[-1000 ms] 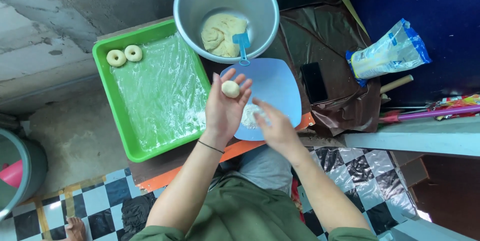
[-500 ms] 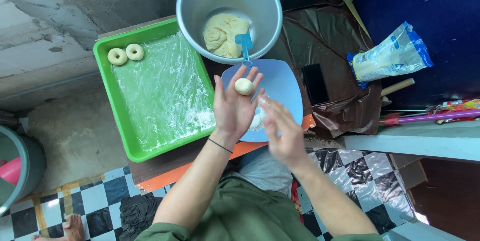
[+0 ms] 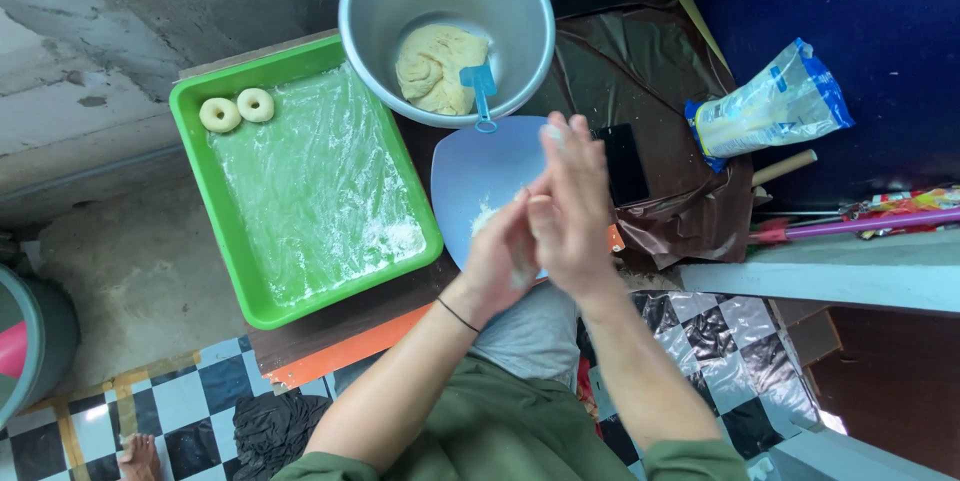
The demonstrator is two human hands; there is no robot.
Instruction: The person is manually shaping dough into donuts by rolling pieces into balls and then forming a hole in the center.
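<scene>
The two hands are pressing together palm to palm above the light blue cutting board [image 3: 480, 176]. The right hand [image 3: 575, 206] is lying flat and open over the left hand [image 3: 500, 256], fingers pointing away from the person toward the bowl. Whatever is sitting between the palms is hidden, so its shape and long axis cannot be told. The left hand is cupping upward beneath, fingers loosely open, a thin dark band [image 3: 458, 315] circling its wrist.

The cutting board is carrying a dusting of white flour [image 3: 482, 216] just beside the left hand. Beyond it a metal bowl [image 3: 380, 51] is holding a lump of pale dough [image 3: 432, 66], with a blue scraper [image 3: 480, 86] leaning inside, its handle pointing toward the board. To the left, a green tray [image 3: 215, 211] lined with floured plastic film is holding two ring-shaped dough pieces [image 3: 238, 109] in its far corner, touching each other. A dark phone [image 3: 625, 161] is lying just right of the hands on brown plastic sheeting [image 3: 640, 71]. Farther right a clear bag of flour [image 3: 770, 106] is lying tilted.
</scene>
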